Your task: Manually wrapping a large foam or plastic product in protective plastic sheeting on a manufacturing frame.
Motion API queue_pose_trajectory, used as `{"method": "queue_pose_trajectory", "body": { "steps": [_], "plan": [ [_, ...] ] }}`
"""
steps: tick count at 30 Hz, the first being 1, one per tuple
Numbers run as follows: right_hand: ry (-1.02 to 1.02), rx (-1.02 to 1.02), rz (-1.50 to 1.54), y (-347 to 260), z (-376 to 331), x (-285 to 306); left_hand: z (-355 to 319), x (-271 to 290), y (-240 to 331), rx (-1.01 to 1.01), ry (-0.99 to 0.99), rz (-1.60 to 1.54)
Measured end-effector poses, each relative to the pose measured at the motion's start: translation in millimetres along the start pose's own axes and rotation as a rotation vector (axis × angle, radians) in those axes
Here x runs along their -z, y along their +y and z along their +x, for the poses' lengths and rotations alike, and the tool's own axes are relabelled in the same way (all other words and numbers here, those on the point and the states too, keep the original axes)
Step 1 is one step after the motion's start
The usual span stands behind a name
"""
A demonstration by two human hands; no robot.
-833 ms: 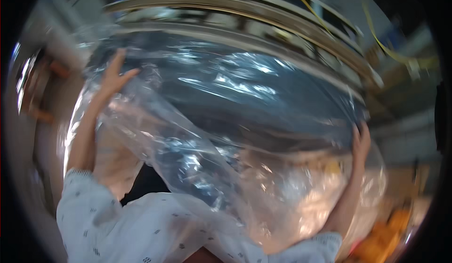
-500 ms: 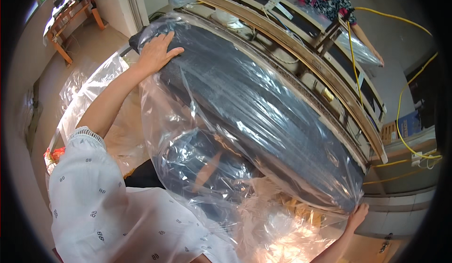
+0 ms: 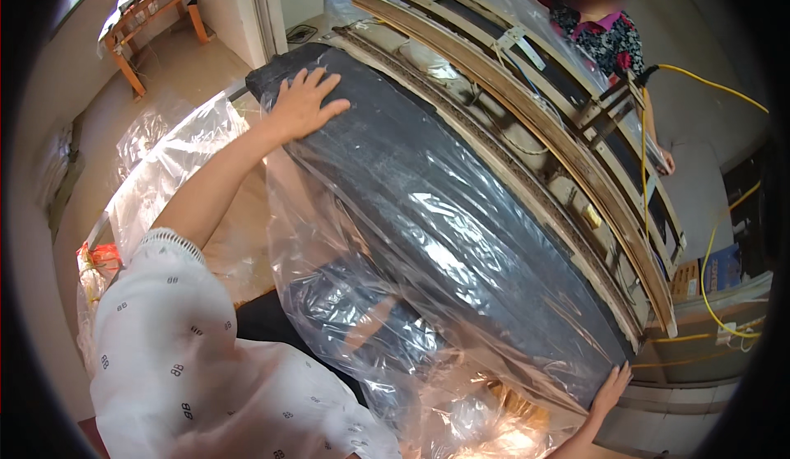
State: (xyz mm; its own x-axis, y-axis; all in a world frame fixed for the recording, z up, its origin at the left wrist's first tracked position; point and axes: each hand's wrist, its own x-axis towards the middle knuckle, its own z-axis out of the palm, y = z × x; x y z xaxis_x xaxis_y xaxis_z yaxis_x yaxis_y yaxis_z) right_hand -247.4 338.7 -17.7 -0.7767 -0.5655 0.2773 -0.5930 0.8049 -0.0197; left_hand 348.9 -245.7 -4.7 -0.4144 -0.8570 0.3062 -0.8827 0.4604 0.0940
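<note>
left hand (image 3: 303,103) is flat, fingers spread, palm pressed on the top far end of a large dark grey rectangular slab (image 3: 461,212), thick like a mattress or foam pad, standing on edge and running diagonally from upper left to lower right. no clench there, just an open palm resting on it. right hand (image 3: 611,389) is at the lower right corner of the same slab, fingers laid against its end face; only the fingers and part of the palm show, so cannot tell whether it is gripping the corner or only pressing on it. a clear crinkled plastic film wrap (image 3: 387,294) is draped over most of the slab's near face and bunches up loose at the bottom, between the two arms; the far left corner of the slab under the left hand looks bare, no film on it. slab leans just beside a stack of curved pale wooden slatted frames (image 3: 576,163), also on edge, some under clear film of their own. more clear plastic sheeting (image 3: 164,163) lies on the tan floor to the left. a yellow cable (image 3: 708,245) loops down the right side near the frames. another person in a dark floral top (image 3: 613,35) stands behind the frames at top right. a small wooden table (image 3: 152,2) is at top left, well apart. white patterned sleeve (image 3: 164,327) covers the left upper arm.
</note>
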Motion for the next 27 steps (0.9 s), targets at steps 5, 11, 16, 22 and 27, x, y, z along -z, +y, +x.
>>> {"method": "queue_pose_trajectory", "body": {
  "steps": [5,11,16,22,27],
  "plan": [
    [-0.093,-0.238,0.213,14,9,7,-10,-3,-2,0.035,0.131,-0.038],
    [0.329,0.224,-0.167,-89,33,34,-2,-15,-5,0.119,0.197,-0.016],
    [-0.189,0.596,0.600,-295,-27,69,-4,-20,-6,0.140,0.328,-0.083],
    [-0.147,0.597,0.357,-309,-26,31,-89,-72,-105,0.469,0.761,-0.540],
    [-0.144,0.622,0.315,-302,-17,22,-177,-120,-198,0.774,0.349,-0.288]
  ]
}}
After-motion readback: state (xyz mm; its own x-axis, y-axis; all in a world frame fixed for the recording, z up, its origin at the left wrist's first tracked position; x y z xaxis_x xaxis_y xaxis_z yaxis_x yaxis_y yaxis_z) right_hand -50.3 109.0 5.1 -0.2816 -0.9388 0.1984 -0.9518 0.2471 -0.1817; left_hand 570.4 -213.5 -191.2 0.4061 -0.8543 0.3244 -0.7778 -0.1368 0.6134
